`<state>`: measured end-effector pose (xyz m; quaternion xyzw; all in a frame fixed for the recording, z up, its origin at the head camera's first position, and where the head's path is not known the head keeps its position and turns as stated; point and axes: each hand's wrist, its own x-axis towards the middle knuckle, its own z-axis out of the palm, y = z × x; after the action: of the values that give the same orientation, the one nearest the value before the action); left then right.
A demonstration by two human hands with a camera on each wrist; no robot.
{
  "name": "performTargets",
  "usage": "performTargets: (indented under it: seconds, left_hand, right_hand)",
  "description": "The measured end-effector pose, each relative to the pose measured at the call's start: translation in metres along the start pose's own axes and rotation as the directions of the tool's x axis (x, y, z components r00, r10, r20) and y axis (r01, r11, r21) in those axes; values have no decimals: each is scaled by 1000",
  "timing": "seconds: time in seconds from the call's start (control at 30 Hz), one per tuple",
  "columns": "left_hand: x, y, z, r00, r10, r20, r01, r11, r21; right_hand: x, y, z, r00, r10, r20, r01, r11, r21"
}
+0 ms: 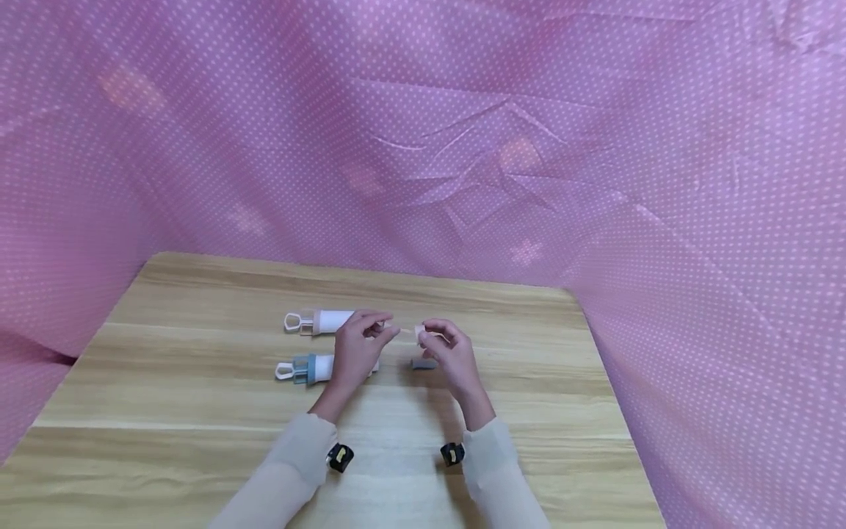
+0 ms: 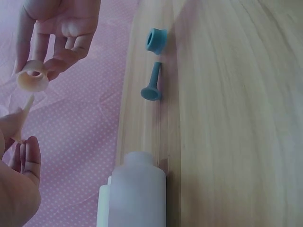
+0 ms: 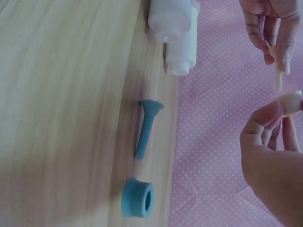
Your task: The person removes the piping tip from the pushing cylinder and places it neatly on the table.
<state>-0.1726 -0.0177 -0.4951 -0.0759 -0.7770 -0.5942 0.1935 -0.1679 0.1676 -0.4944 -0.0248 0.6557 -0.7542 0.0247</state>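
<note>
My left hand (image 1: 357, 353) pinches a thin cream stem with a flared end (image 3: 279, 78); its narrow tip points toward the other hand. Between thumb and fingers, my right hand (image 1: 454, 358) holds a cream ring-shaped piece (image 2: 33, 79) with a hole through it. Stem tip and ring face each other a short way apart, above the table. Below the hands, a teal flared stem (image 2: 152, 87) and a teal ring (image 2: 156, 41) lie on the wood, apart from each other.
Left of the hands lie two white bottles, a far one (image 1: 335, 321) with a pale looped handle and a nearer one (image 1: 323, 367) with a teal collar and white loop. The wooden table (image 1: 198, 397) ends at a pink dotted cloth (image 1: 423, 184) hung behind and beside it.
</note>
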Motion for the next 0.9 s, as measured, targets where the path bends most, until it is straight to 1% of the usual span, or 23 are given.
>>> performTargets:
  seconds: [0.07,0.17,0.3,0.4,0.53,0.67,0.77,0.9]
  left_hand:
    - [4,-1,3,1000,-20,-7,20,1000,-1]
    - [9,-3,7,998,-55,-19,55,999,2]
    - [15,-8,12,995,-95,-29,95,996,-6]
    - [19,-11,16,993,-112,-27,112,994,-12]
    - [23,-14,23,993,-113,-31,112,993,-29]
    - [24,-17,31,991,-123,-52,121,992,-42]
    - [23,-20,36,989,-139,-49,137,990,-33]
    - [23,-22,43,990,-132,-53,132,991,-11]
  right_hand:
    - [4,0,-1,1000,-12,-29,12,1000,7]
    - [10,-1,-4,998,-25,-52,25,1000,-3]
    - [18,-4,-9,996,-29,-82,25,998,-60]
    - [23,-6,-14,993,-24,-112,12,994,-107]
    - [28,-10,-19,991,-17,-136,-3,990,-142]
    - [25,-22,-21,989,-26,-147,-1,984,-179]
    - [18,-31,-20,986,-42,-160,8,978,-206]
    - [16,-30,-22,986,-69,-151,34,974,-225]
